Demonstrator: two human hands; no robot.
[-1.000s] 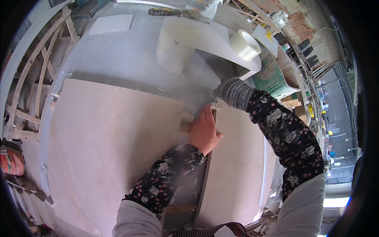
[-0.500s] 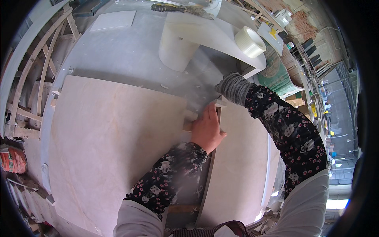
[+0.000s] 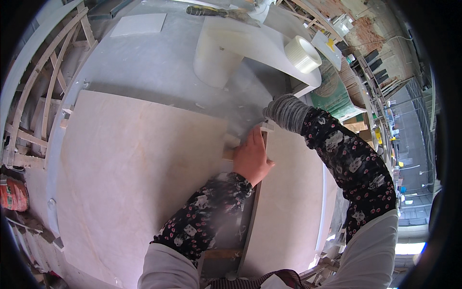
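Observation:
Two large beige tiles lie flat on a grey floor: a wide left tile [image 3: 130,173] and a narrower right tile [image 3: 288,202], with a dusty gap between them. My left hand [image 3: 251,159] lies over that gap at the tiles' far end, its fingers around a small pale block [image 3: 230,146] pressed to the left tile's edge. My right arm reaches in from the right in a floral sleeve with a grey knit cuff [image 3: 288,111]. The cuff hides my right hand, and a small white piece [image 3: 267,127] shows just beyond it.
A white curved sheet [image 3: 226,48] stands on the floor ahead, with a roll of white tape [image 3: 302,54] on it. A long hand tool [image 3: 216,10] and a small pale tile [image 3: 139,24] lie farther back. Wooden frames [image 3: 48,96] line the left, and a green sack [image 3: 332,94] sits right.
Both hands stay at the far end of the gap. My left hand shifts only slightly along the tile edge, and fine dust hangs around my forearm.

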